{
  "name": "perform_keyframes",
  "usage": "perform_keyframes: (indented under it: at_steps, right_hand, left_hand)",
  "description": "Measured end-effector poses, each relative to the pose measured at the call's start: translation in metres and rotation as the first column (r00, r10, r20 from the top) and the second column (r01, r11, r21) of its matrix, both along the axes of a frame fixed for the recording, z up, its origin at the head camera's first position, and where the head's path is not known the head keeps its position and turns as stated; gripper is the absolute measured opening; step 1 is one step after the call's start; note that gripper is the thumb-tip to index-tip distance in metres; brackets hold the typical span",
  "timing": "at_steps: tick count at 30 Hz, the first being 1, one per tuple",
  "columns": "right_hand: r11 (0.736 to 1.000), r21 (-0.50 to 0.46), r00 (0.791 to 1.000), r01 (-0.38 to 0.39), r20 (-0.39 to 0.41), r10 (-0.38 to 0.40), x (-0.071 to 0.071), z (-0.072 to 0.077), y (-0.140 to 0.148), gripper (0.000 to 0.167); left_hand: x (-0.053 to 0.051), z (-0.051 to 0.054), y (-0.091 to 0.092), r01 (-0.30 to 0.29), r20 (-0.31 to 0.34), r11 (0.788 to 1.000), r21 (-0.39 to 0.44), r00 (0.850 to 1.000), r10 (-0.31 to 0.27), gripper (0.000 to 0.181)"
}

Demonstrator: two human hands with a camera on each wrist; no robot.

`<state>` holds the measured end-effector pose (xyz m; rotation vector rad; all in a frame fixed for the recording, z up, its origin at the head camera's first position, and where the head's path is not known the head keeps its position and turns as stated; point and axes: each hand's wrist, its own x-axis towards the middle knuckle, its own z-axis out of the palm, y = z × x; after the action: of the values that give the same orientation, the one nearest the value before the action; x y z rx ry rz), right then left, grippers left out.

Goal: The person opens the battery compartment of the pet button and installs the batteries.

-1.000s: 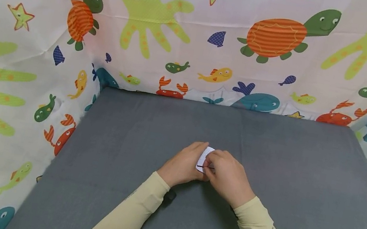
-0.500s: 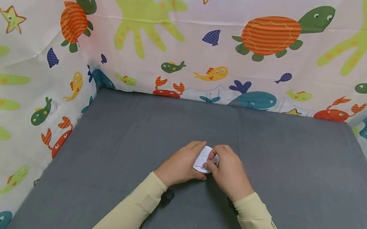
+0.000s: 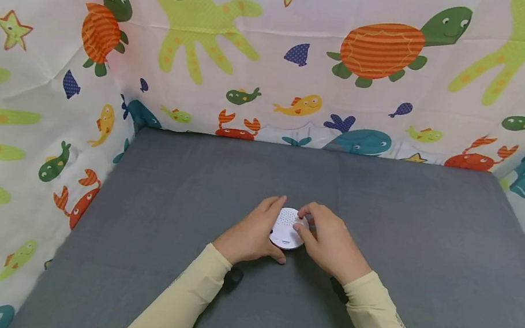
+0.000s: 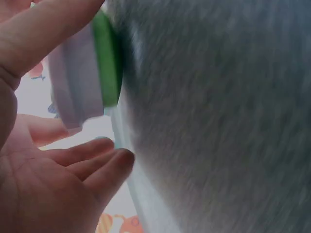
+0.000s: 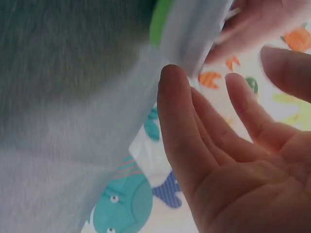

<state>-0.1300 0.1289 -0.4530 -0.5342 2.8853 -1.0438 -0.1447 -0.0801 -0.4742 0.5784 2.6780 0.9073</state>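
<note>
A small round white device with a dotted pattern of holes in its top lies on the grey cloth. In the left wrist view its green base faces the cloth below the white body. My left hand is around its left side, thumb spread toward the front and fingers loosely extended. At the right edge is my right hand, index finger and thumb bent slightly over the top and parted. Whether its fingertips touch the device, I cannot tell. The right wrist view shows these fingers relaxed and apart.
Grey cloth covers the table around both hands. A white curtain printed with sea animals stands behind, and more of it hangs at the left and right sides. A dark wrist strap piece shows under the left wrist.
The device has gone from tilted between both hands to lying flat, its round top in view. The right hand's pinch has loosened, and the left hand has drawn back leftward. The head view has shifted slightly.
</note>
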Motion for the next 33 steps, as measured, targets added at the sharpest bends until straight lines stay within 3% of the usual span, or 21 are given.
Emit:
perform_keyframes:
  at_steps: [4,10,14,18,23,26,30,33]
  right_hand:
    - [0.999,0.018,0.998,-0.026,0.060,0.025,-0.002,0.006,0.011,0.043]
    - [0.995,0.057,0.976,-0.077,0.209,0.063,-0.003,0.007,0.019,0.069]
    - [0.998,0.011,0.974,-0.056,0.221,0.052,-0.007,0.002,0.018,0.070]
    - [0.998,-0.051,0.971,-0.028,0.236,0.039,-0.010,-0.006,0.022,0.066]
    - [0.995,-0.086,0.969,-0.052,0.235,0.071,-0.014,-0.010,0.033,0.055]
    - [0.989,-0.143,0.956,-0.048,0.280,0.087,-0.016,-0.009,0.041,0.045]
    - [0.969,-0.246,0.926,0.029,0.371,0.066,-0.019,-0.010,0.043,0.041]
    - [0.960,-0.265,0.917,0.089,0.398,0.025,-0.020,-0.013,0.039,0.044]
  left_hand:
    - [0.003,0.003,-0.007,-0.032,0.011,0.999,-0.011,0.999,0.032,0.130]
    - [0.014,0.003,-0.020,-0.089,-0.021,0.996,-0.030,0.996,0.089,0.113]
    - [0.012,0.000,-0.021,-0.071,-0.062,0.997,-0.002,0.996,0.071,0.101]
    - [0.008,-0.002,-0.019,-0.045,-0.056,0.998,0.033,0.997,0.046,0.090]
    - [0.005,-0.004,-0.021,-0.048,0.030,0.990,0.131,0.999,0.044,0.079]
    - [0.002,-0.004,-0.025,-0.063,0.110,0.975,0.215,0.993,0.040,0.066]
    - [-0.001,-0.003,-0.026,-0.096,0.175,0.954,0.284,0.983,0.047,0.054]
    - [-0.002,-0.005,-0.024,-0.137,0.207,0.943,0.302,0.975,0.075,0.051]
